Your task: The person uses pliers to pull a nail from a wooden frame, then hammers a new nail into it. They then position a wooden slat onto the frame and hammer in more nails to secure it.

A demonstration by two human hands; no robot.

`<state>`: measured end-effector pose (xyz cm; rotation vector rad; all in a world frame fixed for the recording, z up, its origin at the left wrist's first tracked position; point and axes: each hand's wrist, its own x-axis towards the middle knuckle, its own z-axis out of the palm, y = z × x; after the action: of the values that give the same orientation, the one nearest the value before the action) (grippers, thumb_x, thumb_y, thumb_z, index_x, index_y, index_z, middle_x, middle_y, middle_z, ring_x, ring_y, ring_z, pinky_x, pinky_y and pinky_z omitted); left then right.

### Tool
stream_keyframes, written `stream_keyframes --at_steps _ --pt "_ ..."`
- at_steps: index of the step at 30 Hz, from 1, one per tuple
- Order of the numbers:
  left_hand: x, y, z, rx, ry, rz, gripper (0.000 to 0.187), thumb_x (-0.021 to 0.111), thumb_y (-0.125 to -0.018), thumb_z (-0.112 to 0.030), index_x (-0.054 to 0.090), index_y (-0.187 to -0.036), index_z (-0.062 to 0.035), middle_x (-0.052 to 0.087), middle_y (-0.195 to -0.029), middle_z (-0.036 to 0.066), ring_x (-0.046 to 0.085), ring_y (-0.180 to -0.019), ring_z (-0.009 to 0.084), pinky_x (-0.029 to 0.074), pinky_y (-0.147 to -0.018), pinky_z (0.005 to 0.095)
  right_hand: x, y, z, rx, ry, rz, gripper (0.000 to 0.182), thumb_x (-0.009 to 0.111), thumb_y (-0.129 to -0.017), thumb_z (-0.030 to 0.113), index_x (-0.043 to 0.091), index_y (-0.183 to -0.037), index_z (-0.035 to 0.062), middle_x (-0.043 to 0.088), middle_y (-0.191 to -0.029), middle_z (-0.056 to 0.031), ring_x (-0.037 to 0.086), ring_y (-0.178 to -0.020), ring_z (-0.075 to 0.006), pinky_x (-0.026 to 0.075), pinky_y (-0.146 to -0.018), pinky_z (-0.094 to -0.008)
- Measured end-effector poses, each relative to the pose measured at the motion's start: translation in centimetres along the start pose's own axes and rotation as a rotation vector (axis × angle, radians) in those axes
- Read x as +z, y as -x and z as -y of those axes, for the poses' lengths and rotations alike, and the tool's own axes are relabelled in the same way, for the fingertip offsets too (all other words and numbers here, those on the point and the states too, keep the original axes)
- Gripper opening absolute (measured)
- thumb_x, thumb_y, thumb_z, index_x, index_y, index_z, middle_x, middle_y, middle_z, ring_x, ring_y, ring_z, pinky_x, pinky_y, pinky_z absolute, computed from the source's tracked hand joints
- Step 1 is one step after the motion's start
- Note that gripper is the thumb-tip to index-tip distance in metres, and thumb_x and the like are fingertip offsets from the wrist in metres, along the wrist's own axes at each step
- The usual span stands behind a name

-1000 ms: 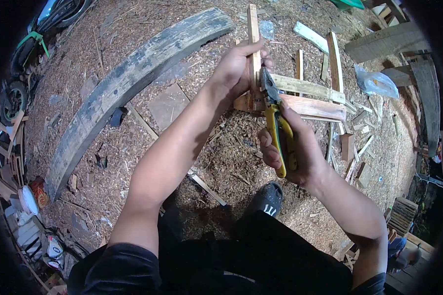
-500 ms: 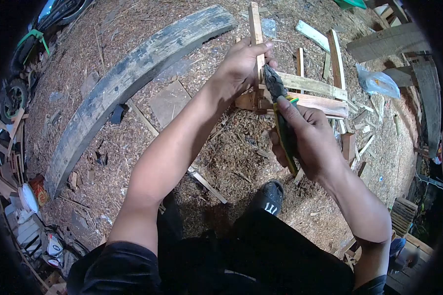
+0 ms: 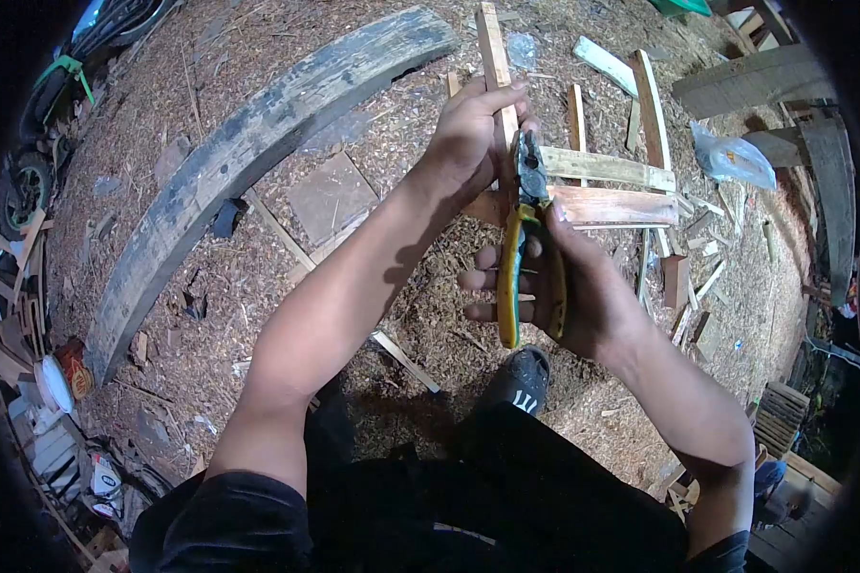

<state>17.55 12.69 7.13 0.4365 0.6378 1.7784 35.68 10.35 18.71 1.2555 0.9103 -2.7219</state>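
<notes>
My left hand point(image 3: 470, 134) is closed around a narrow wooden strip point(image 3: 493, 53) that points away from me. In my right hand point(image 3: 588, 291) lies a pair of pliers point(image 3: 513, 277) with yellow-and-green handles. The thumb presses near the pivot, while the other fingers reach out behind the handles, which stand apart. The dark jaws are right at the strip's near end, just below my left fingers. What the jaws touch is hard to make out. Close behind them are a pale wooden slat point(image 3: 607, 167) and a reddish plank point(image 3: 616, 206).
A long curved beam point(image 3: 258, 143) lies across the left of the shavings-covered ground point(image 3: 430, 306). A square board point(image 3: 332, 199) rests beside it. To the right are a clear plastic bag point(image 3: 733, 158), upright wooden pieces point(image 3: 652, 110) and heavy beams point(image 3: 755, 81). My shoe point(image 3: 524, 380) is below.
My right hand has rolled and its fingers have loosened, so the plier handles now spread apart. The pliers stand more upright. My left hand keeps the strip almost in place.
</notes>
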Motion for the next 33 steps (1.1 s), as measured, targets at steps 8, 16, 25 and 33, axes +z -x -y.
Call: stream_keyframes --at_steps 8,16,25,33 --pt "0.3 0.8 0.0 0.017 0.021 0.085 0.013 0.053 -0.103 -0.017 0.052 -0.095 -0.0053 0.052 -0.082 0.001 0.055 -0.075 0.0127 0.048 -0.067 0.0275 -1.4 0.0 -1.1 -0.010 -0.112 0.065 0.048 0.045 -0.103 0.056 0.048 -0.109 0.0088 0.058 -0.092 -0.0093 0.060 -0.074 -0.0208 0.052 -0.062 -0.0379" --pt "1.4 1.7 0.3 0.061 -0.115 -0.024 0.011 0.057 -0.101 -0.015 0.053 -0.101 -0.0048 0.052 -0.082 0.000 0.054 -0.073 0.0085 0.045 -0.063 0.0223 1.2 1.2 0.9 -0.041 0.252 -0.339 0.045 0.050 -0.105 0.047 0.058 -0.099 0.0028 0.058 -0.067 -0.0069 0.057 -0.050 -0.0170 0.047 -0.044 -0.0309" --pt "1.2 1.6 -0.4 0.054 -0.287 -0.021 0.014 0.057 -0.101 -0.016 0.053 -0.107 -0.0044 0.054 -0.081 0.001 0.055 -0.073 0.0099 0.048 -0.062 0.0260 1.9 1.8 2.7 -0.127 0.828 -0.418 0.043 0.057 -0.104 0.039 0.062 -0.088 -0.0006 0.059 -0.059 -0.0057 0.053 -0.042 -0.0139 0.042 -0.039 -0.0296" --pt "0.7 1.5 -0.5 0.050 -0.249 0.007 0.016 0.057 -0.102 -0.018 0.052 -0.108 -0.0047 0.053 -0.085 0.001 0.056 -0.076 0.0109 0.048 -0.065 0.0255 0.7 1.5 3.4 -0.028 0.800 -0.413 0.050 0.054 -0.103 0.046 0.060 -0.079 0.0027 0.057 -0.059 -0.0039 0.058 -0.047 -0.0154 0.046 -0.042 -0.0300"
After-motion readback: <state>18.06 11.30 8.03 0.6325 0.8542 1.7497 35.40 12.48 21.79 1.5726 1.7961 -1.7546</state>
